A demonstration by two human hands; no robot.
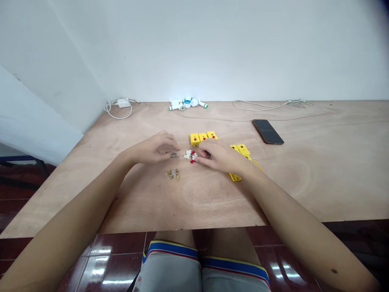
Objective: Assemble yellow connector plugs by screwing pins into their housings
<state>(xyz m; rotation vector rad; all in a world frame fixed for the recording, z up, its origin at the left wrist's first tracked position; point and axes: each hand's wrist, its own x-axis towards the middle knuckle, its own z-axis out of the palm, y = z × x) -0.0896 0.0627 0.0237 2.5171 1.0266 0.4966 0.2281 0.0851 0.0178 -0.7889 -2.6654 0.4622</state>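
Low over the wooden table, my left hand [156,148] has its thumb and fingers apart, beside a few small dark metal pins [174,155]. My right hand [217,155] reaches in from the right, its fingers apart and its thumb tip at a small pile of white and red parts [191,155]. Just behind that hand stands a row of yellow blocks with red dots [203,138]. More yellow pieces [242,149] lie partly hidden by my right hand and forearm. Nearer me is a small heap of brass-coloured and clear parts [173,174].
A dark phone [268,132] lies at the right of the wooden table [194,207]. Along the wall are a white charger with cable [123,103], white tubular items with green ends [187,104] and a thin white cable [261,108].
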